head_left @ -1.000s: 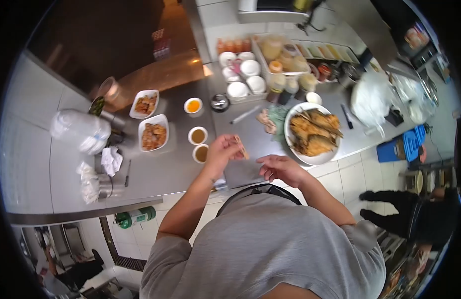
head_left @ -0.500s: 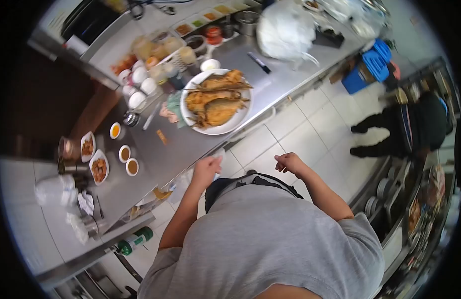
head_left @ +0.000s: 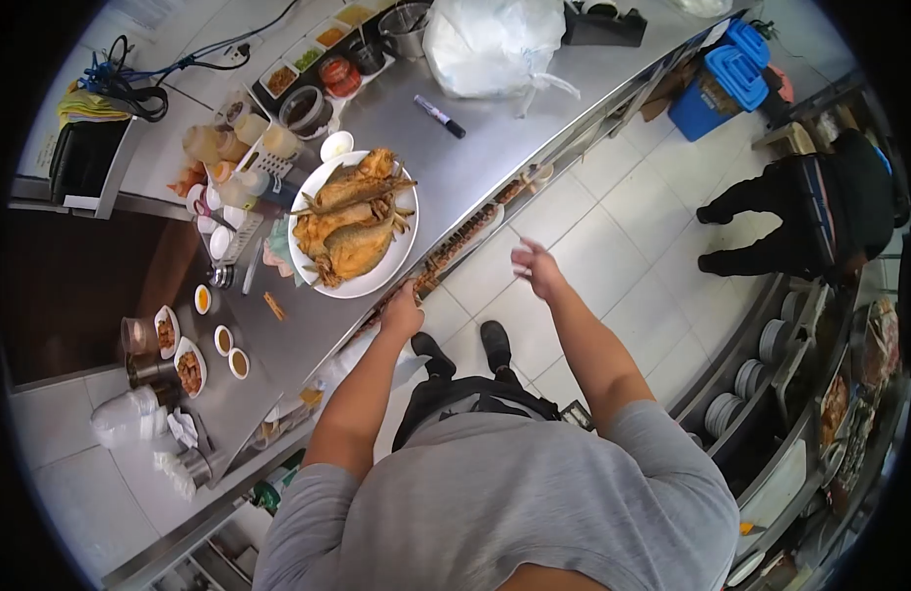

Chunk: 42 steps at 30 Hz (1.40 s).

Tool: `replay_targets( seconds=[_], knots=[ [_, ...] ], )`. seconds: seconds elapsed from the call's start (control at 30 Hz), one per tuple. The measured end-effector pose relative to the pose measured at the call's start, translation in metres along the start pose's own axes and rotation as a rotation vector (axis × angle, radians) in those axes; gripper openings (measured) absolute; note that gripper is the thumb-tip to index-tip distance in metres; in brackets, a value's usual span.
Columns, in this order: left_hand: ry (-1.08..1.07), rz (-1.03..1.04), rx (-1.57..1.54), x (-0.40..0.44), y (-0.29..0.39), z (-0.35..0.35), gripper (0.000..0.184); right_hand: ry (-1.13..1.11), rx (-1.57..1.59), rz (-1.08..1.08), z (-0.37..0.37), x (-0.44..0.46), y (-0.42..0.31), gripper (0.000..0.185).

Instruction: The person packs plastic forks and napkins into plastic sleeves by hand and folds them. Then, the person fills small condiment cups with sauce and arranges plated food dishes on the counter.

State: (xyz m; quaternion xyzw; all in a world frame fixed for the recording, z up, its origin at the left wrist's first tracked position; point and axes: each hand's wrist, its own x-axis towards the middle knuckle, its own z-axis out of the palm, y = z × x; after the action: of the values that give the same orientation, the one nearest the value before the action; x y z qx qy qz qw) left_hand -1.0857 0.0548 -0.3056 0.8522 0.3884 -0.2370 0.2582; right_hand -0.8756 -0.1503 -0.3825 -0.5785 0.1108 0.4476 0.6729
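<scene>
My left hand (head_left: 403,309) is at the front edge of the steel counter (head_left: 298,335), just below a large white plate (head_left: 412,248) of whole fried fish (head_left: 352,225). Its fingers point toward the edge and are partly hidden, so I cannot make out whether they grip anything. Out over the tiled floor, my right hand (head_left: 537,268) is raised with its fingers apart and holds nothing. Beside the plate stands a small white bowl (head_left: 337,147). A dark-capped marker (head_left: 439,116) lies farther along the counter.
Sauce cups (head_left: 223,341), dishes of chopped food (head_left: 190,368) and squeeze bottles (head_left: 201,144) stand on the counter. A white plastic bag (head_left: 493,47) sits at the back. A person in dark clothes (head_left: 820,207) bends at the right, near blue bins (head_left: 716,94) and stacked plates (head_left: 751,379).
My view has shifted, so the plate and counter sit farther left. My left hand has come up to the counter edge. My right hand has risen and its fingers have spread.
</scene>
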Motion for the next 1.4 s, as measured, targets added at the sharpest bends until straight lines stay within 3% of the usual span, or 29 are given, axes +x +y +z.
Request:
replay_targets(
  seconds=[0.07, 0.17, 0.27, 0.87, 0.97, 1.07, 1.27, 1.4],
  knots=[
    [0.028, 0.064, 0.040, -0.011, -0.001, 0.003, 0.061, 0.044, 0.207, -0.054, 0.011, 0.023, -0.009, 0.053],
    [-0.015, 0.050, -0.039, -0.027, 0.001, -0.002, 0.058, -0.350, 0.441, 0.038, 0.007, 0.053, -0.013, 0.065],
    [0.032, 0.080, -0.074, -0.028, -0.007, 0.001, 0.056, -0.566, 0.670, 0.002, 0.012, 0.045, -0.014, 0.067],
    [0.085, 0.126, -0.130, -0.043, -0.004, -0.005, 0.052, -0.430, 0.396, 0.052, 0.023, -0.003, -0.010, 0.058],
    [0.072, 0.117, -0.128, -0.039, -0.004, -0.003, 0.050, -0.374, 0.448, 0.049, 0.025, 0.000, -0.002, 0.067],
    [0.024, 0.118, -0.129, -0.038, -0.002, -0.009, 0.048, -0.176, 0.431, 0.019, 0.032, 0.009, 0.007, 0.077],
    [0.075, 0.152, -0.089, -0.034, -0.008, -0.006, 0.044, -0.259, 0.499, 0.109, 0.053, 0.020, 0.020, 0.087],
    [0.099, 0.161, -0.081, -0.032, -0.008, -0.003, 0.044, -0.374, 0.547, 0.094, 0.040, 0.012, 0.020, 0.082]
  ],
)
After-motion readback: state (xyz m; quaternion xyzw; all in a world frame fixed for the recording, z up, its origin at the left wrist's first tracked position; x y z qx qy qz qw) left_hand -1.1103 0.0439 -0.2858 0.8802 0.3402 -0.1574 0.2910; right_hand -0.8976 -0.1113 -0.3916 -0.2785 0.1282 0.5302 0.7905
